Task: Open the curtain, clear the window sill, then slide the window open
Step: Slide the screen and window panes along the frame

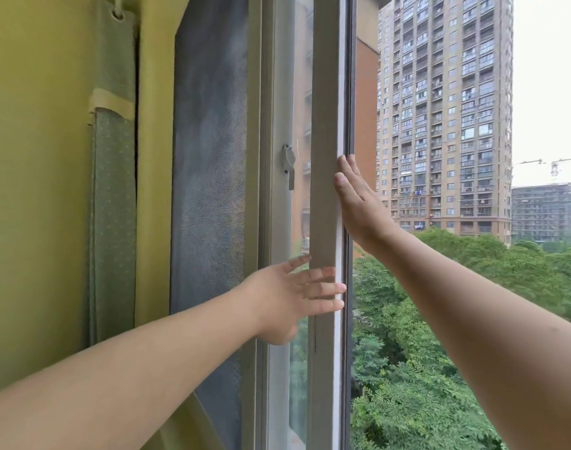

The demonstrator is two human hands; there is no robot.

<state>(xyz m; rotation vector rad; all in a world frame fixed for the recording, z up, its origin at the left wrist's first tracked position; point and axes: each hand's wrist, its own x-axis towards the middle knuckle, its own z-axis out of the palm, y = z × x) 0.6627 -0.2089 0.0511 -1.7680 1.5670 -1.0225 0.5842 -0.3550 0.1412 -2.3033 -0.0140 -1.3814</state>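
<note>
The sliding window sash (326, 92), a pale grey vertical frame, stands left of centre with open air to its right. My left hand (290, 300) lies flat against the lower part of the sash, fingers spread across its front. My right hand (355, 203) presses flat on the sash's right edge higher up, fingers pointing upward. The green curtain (112, 190) hangs gathered at the left beside the yellow-green wall. A grey latch (290, 164) sits on the neighbouring frame. The window sill is out of view.
A dark mesh screen (209, 190) fills the pane left of the sash. Outside are a tall apartment block (446, 108), a lower building under construction (544, 209) and treetops (440, 368) below.
</note>
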